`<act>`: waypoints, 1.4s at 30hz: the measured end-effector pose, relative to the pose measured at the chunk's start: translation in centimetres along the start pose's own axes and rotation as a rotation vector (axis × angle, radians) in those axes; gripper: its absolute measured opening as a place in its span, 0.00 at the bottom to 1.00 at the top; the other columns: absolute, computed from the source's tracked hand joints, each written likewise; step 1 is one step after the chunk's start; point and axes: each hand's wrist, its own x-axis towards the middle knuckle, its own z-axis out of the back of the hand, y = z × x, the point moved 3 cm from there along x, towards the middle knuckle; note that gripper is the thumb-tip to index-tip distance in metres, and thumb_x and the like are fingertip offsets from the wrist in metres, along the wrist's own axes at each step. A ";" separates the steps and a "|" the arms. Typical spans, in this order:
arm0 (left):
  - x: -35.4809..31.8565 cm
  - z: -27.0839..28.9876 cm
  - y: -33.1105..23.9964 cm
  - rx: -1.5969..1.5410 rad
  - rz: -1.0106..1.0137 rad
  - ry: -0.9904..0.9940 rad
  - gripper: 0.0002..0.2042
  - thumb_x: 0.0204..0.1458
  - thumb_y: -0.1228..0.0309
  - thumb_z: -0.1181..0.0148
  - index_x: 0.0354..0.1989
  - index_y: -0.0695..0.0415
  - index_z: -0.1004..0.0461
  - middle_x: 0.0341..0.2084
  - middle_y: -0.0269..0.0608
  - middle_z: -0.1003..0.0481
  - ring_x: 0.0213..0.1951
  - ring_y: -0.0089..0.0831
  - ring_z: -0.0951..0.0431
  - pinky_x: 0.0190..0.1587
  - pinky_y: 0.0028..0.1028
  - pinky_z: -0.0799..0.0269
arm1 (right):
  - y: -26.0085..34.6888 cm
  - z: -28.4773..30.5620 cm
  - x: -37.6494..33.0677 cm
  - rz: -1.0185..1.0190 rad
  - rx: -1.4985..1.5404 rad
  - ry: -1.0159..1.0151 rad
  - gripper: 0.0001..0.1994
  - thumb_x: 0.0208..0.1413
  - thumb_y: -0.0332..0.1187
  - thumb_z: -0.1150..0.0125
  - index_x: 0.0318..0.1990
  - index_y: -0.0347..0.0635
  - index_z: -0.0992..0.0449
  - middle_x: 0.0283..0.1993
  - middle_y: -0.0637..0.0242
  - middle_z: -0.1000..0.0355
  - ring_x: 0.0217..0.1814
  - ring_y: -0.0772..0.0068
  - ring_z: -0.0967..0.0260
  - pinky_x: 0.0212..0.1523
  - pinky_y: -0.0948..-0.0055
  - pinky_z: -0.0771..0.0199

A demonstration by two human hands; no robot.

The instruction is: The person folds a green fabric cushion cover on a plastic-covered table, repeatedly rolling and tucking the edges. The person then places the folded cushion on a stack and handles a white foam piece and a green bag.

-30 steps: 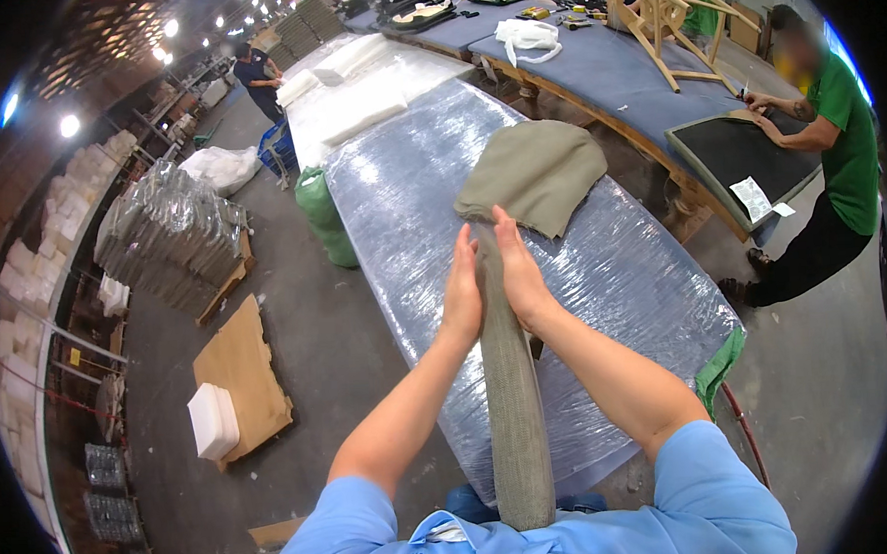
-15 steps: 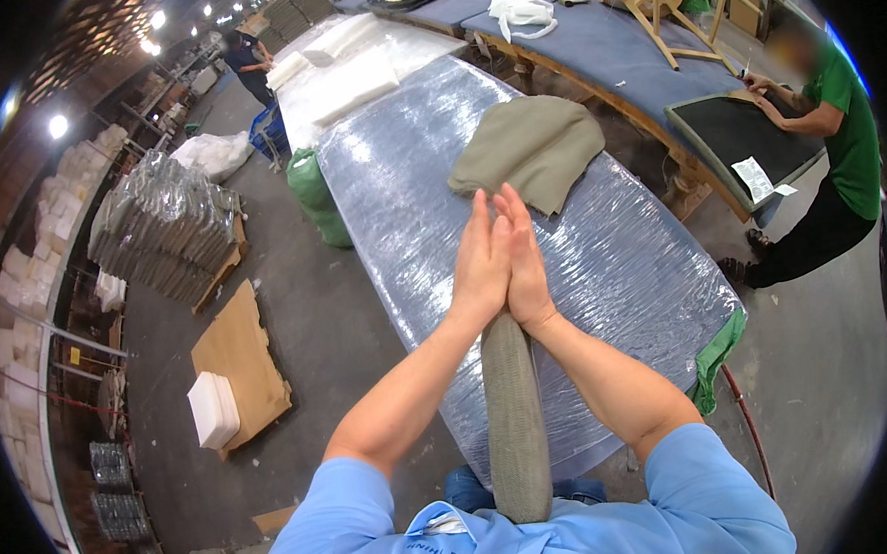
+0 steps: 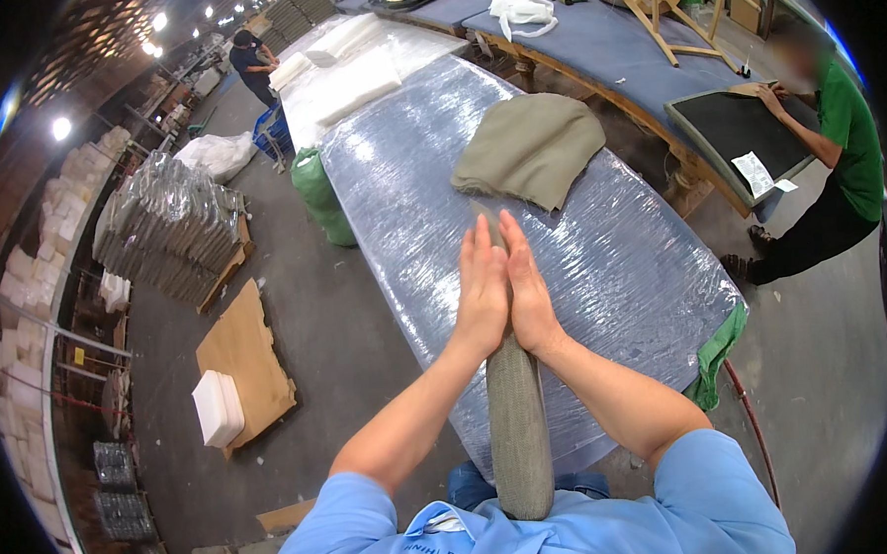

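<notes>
A long grey-green fabric-covered cushion stands on edge, running from my torso out over the table. My left hand lies along its left side with the fingers stretched forward. Pressed along the opposite side is my right hand, its fingers also straight. Between them the two palms hold the cushion, and its narrow far end shows just past the fingertips. Beyond, a folded pile of grey-green fabric lies on the plastic-wrapped table, apart from both hands.
A co-worker in green handles a dark framed panel by the blue table at right. A wooden chair frame lies on that table. At left are a wrapped stack, a green sack and cardboard.
My hands have drawn slightly back toward me and parted a little at the fingertips, so the cushion's far end now shows. The co-worker's hands at right have shifted on the panel.
</notes>
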 end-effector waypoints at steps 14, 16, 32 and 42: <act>-3.3 0.3 -1.1 -0.215 -0.047 0.038 0.34 0.75 0.53 0.68 0.80 0.63 0.61 0.81 0.51 0.64 0.81 0.43 0.69 0.80 0.39 0.69 | 0.7 1.3 -3.2 -0.094 -0.067 0.118 0.45 0.72 0.67 0.77 0.80 0.35 0.57 0.84 0.48 0.62 0.88 0.53 0.71 0.83 0.57 0.69; -4.3 0.3 0.5 -0.114 -0.087 0.050 0.34 0.75 0.54 0.69 0.80 0.65 0.63 0.81 0.53 0.67 0.81 0.45 0.72 0.80 0.40 0.72 | 0.7 0.9 -4.5 -0.104 -0.093 0.154 0.45 0.72 0.67 0.78 0.80 0.35 0.58 0.85 0.49 0.64 0.88 0.53 0.75 0.83 0.58 0.71; -9.5 -0.5 -2.1 -0.101 -0.069 0.098 0.34 0.73 0.62 0.65 0.78 0.70 0.67 0.80 0.61 0.71 0.80 0.54 0.75 0.80 0.43 0.75 | 0.4 1.9 -8.7 -0.097 -0.041 0.097 0.44 0.74 0.63 0.76 0.79 0.29 0.59 0.85 0.47 0.63 0.88 0.51 0.69 0.83 0.59 0.68; -10.0 -1.4 -2.8 0.133 -0.069 0.086 0.35 0.71 0.64 0.64 0.78 0.72 0.69 0.80 0.62 0.72 0.80 0.54 0.75 0.80 0.44 0.74 | -0.5 2.4 -9.9 0.141 -0.121 0.123 0.41 0.75 0.60 0.75 0.79 0.30 0.57 0.85 0.45 0.64 0.88 0.48 0.70 0.83 0.59 0.68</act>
